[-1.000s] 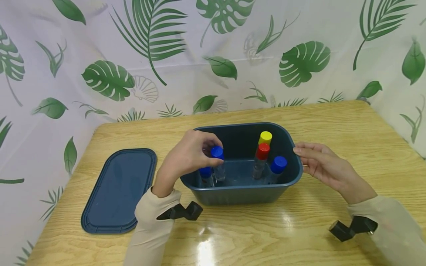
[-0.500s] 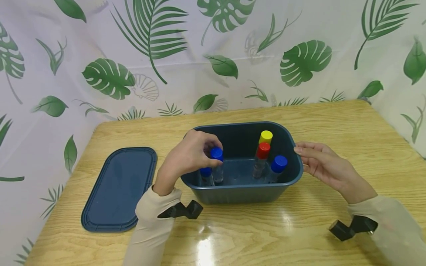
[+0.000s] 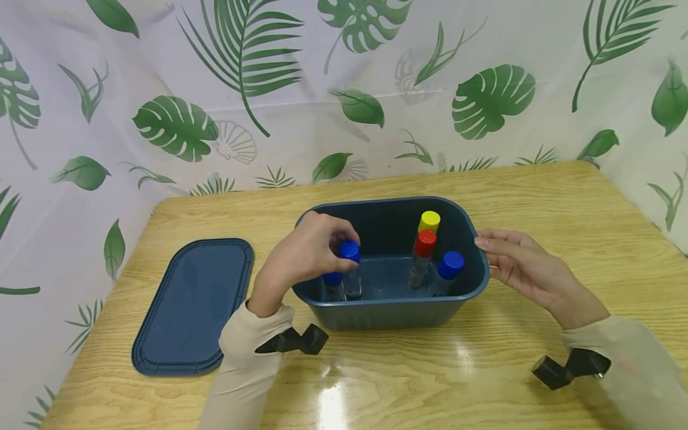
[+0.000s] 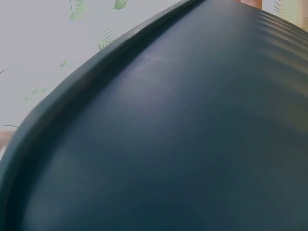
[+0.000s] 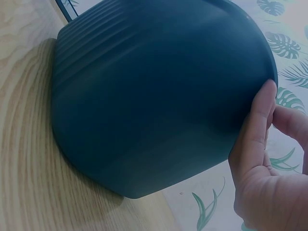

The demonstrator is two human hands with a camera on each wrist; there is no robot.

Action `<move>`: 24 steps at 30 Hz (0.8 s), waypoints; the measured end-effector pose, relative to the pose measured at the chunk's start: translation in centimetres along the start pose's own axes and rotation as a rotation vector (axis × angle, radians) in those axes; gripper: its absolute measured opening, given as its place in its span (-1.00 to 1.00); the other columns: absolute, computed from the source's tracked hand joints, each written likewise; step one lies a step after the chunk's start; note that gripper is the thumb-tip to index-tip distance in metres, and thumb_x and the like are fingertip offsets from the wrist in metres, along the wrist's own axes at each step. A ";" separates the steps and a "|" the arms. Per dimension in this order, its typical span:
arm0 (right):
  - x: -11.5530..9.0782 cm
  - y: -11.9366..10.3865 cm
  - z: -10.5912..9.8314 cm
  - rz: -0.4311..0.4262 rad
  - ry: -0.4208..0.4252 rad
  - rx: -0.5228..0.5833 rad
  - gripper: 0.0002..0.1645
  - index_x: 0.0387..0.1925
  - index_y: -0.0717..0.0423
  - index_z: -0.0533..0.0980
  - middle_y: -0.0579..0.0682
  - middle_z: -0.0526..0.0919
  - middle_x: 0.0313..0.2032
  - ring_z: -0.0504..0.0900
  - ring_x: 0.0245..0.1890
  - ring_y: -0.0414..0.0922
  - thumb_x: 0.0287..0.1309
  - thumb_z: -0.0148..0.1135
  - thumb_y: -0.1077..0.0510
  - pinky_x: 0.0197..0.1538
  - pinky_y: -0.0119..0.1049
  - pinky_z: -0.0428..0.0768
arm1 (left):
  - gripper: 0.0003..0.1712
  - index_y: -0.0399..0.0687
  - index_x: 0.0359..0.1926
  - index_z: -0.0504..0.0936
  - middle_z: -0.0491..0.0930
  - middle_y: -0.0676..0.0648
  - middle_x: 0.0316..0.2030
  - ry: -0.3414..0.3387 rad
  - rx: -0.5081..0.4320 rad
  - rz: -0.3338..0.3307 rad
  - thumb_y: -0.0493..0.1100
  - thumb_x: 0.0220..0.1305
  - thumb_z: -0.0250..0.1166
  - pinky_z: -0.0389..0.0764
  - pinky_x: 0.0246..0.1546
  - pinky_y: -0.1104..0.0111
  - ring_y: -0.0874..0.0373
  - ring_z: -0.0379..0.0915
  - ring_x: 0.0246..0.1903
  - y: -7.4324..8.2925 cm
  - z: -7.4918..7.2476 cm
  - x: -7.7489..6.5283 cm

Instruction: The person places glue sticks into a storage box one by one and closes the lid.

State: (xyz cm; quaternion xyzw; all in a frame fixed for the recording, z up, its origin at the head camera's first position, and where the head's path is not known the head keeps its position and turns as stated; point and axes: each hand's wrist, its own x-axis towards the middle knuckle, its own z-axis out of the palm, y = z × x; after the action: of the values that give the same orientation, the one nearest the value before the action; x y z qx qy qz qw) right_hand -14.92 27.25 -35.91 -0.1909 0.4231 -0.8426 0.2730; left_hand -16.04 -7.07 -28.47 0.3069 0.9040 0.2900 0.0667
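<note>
My left hand (image 3: 309,248) reaches over the left end of a dark blue plastic bin (image 3: 387,313) and grips a clear bottle by its blue cap (image 3: 350,251). That bottle stands upright in the bin, close beside another blue-capped bottle (image 3: 333,279) partly hidden by the hand. At the bin's right end are bottles with a yellow cap (image 3: 429,220), a red cap (image 3: 425,243) and a blue cap (image 3: 450,264). My right hand (image 3: 518,263) touches the right rim, fingers (image 5: 262,103) lying along the outer wall. In the left wrist view the bin's wall (image 4: 168,125) hides the left hand.
A flat dark blue lid (image 3: 193,304) with a raised rim lies left of the bin, near the left forearm. Both rest on a wood-grain table (image 3: 403,382). A leaf-patterned cloth (image 3: 301,107) hangs behind the table and along its sides.
The bottle in the left hand has come down slightly in the bin, its cap a little lower now. The right hand and the bin stay in place.
</note>
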 end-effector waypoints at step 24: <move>0.0 0.1 0.0 0.009 0.021 -0.005 -0.57 -0.08 0.29 0.55 0.05 0.65 -0.21 0.69 -0.19 -0.13 0.45 -0.32 0.42 -0.11 -0.33 0.67 | -0.66 -0.25 -0.12 0.69 0.70 -0.13 -0.22 -0.035 0.001 -0.016 -0.26 0.04 0.49 0.67 -0.15 0.34 0.09 0.63 -0.21 0.2 0.4 0.1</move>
State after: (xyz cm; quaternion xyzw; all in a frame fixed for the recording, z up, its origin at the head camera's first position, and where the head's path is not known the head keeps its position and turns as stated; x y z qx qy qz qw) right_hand -14.92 27.20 -35.96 -0.1807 0.4288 -0.8424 0.2719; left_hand -15.93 -6.66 -28.70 0.3048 0.9053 0.2837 0.0846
